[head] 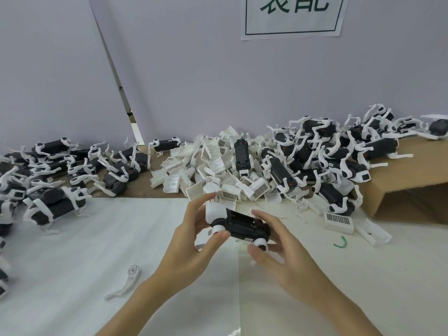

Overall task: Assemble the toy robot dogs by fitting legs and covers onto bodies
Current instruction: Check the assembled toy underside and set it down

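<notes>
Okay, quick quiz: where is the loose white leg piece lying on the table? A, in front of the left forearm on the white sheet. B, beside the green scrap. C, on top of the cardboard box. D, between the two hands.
A: the single white leg lies alone on the white sheet, near the left forearm, away from the body that both hands hold.

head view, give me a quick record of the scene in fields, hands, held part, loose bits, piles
left hand: grips white end of toy dog body
right hand: grips other end
body: black, open cavity facing up
loose leg: white, on table, near left
green scrap: right
white covers pile: behind hands
assembled dogs: far left, right
</notes>
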Tool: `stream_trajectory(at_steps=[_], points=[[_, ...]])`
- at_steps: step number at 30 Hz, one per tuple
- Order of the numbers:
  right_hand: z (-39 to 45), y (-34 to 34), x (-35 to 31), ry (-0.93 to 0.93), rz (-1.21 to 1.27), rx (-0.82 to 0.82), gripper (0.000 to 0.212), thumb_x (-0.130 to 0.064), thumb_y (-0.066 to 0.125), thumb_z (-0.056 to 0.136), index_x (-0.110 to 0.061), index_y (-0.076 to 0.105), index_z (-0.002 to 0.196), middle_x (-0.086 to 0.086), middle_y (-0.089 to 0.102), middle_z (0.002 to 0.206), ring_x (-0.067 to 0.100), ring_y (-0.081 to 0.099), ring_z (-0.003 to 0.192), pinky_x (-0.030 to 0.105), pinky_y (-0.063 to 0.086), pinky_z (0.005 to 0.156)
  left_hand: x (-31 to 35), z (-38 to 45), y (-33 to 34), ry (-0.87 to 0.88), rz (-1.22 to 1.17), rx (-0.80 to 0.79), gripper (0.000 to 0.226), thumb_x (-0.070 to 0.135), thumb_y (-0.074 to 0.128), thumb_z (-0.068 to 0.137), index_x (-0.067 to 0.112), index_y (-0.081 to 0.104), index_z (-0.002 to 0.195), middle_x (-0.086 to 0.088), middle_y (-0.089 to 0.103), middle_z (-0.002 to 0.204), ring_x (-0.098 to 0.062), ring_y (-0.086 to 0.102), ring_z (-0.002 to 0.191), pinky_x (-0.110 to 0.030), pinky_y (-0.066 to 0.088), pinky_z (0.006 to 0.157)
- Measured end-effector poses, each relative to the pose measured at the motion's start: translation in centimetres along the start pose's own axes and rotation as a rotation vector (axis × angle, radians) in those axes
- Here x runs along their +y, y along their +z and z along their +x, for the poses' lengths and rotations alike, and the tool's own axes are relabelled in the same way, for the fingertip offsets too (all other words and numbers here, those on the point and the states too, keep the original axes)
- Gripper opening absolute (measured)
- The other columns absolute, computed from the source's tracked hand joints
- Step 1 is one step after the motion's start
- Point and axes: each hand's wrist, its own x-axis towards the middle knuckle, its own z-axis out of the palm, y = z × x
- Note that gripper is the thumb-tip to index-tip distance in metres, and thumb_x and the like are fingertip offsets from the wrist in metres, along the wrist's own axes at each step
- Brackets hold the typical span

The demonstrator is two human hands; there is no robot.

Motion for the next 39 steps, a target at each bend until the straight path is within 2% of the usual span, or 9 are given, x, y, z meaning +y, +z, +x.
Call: stream_trajectory(at_steps=[5,11,14,17,21,25,31,35,39], points=[[0.0,-1.5,-0.1,-0.154,-0.145,0.145,0.074,-0.02,0.085,0.086,-0.043,0.048,0.145,-0.018,0.056,0.145,0.007,0.053,0.135,0.011,0.042,0.103,-1.0,0.7,-2.0,0.117,0.269,-0.134,0.097,0.039,0.087,0.087,0.041,0.026,0.163,0.019,0.058,0.148,-0.009,0.057,0.138,-0.016,0.042,0.111],[-0.2,-0.8,-0.4,-0.334,-0.47,0.26,0.079,-0.021,0.092,0.075,-0.041,0.048,0.137,-0.025,0.05,0.141,0.003,0.051,0.125,0.006,0.037,0.1,-1.5,0.7,-2.1,0.293,0.678,-0.073,0.08,0.052,0.068,0.094,0.04,0.029,0.163,0.024,0.051,0.154,-0.004,0.05,0.133,-0.021,0.041,0.111],[-0.3,-1.5,-0.9,-0.187,-0.357,0.184,0.064,-0.045,0.083,0.082,-0.047,0.049,0.137,-0.03,0.055,0.135,-0.004,0.055,0.121,0.005,0.037,0.095,-1.4,0.4,-2.2,0.286,0.607,-0.048,0.069,0.055,0.067,0.096,0.031,0.044,0.157,0.026,0.056,0.147,0.003,0.05,0.13,-0.018,0.039,0.107],[-0.5,-1.3,-1.5,0.007,-0.085,0.088,0.051,-0.068,0.064,0.088,-0.044,0.059,0.132,-0.02,0.071,0.118,0.002,0.068,0.1,0.012,0.048,0.081,-0.6,-0.2,-0.7,0.091,0.295,0.04,0.051,0.058,0.061,0.095,0.039,0.056,0.142,0.023,0.068,0.127,-0.009,0.065,0.116,-0.014,0.043,0.096],[-0.2,0.0,-1.8,0.075,0.074,0.118,0.039,-0.063,0.055,0.093,-0.033,0.071,0.112,-0.004,0.076,0.096,0.01,0.073,0.082,0.01,0.048,0.068,0.5,-0.1,1.0,-0.107,-0.008,0.155,0.037,0.061,0.065,0.085,0.044,0.065,0.119,0.02,0.071,0.097,-0.008,0.068,0.084,-0.011,0.047,0.08],[0.2,-0.4,-1.7,0.172,0.112,0.131,0.04,-0.058,0.059,0.093,-0.024,0.076,0.102,0.005,0.075,0.09,0.018,0.072,0.081,0.023,0.055,0.074,0.6,0.1,1.2,-0.216,-0.191,0.152,0.036,0.065,0.074,0.087,0.032,0.076,0.102,-0.001,0.077,0.095,-0.015,0.072,0.087,-0.013,0.051,0.078],[0.2,-0.3,-1.3,0.281,0.309,0.085,0.042,-0.055,0.065,0.097,-0.02,0.077,0.118,0.013,0.075,0.109,0.028,0.072,0.099,0.037,0.06,0.082,0.6,0.3,0.9,-0.297,-0.17,0.114,0.033,0.068,0.07,0.087,0.043,0.069,0.108,0.006,0.078,0.104,-0.013,0.073,0.092,-0.011,0.051,0.077],[0.5,0.0,-1.2,0.416,0.568,0.189,0.056,-0.051,0.056,0.095,-0.003,0.07,0.119,0.023,0.073,0.093,0.032,0.066,0.076,0.037,0.056,0.067,0.6,0.2,0.7,-0.275,-0.259,0.015,0.046,0.069,0.06,0.091,0.043,0.061,0.128,0.0,0.073,0.1,-0.021,0.069,0.087,-0.028,0.057,0.086],[0.5,-0.5,-1.7,0.7,0.678,0.058,0.053,-0.058,0.057,0.095,-0.008,0.062,0.113,0.021,0.064,0.079,0.026,0.053,0.059,0.03,0.038,0.052,0.3,0.3,0.5,-0.235,-0.108,-0.046,0.06,0.061,0.069,0.087,0.051,0.051,0.144,0.011,0.064,0.108,-0.015,0.068,0.092,-0.031,0.055,0.09]])
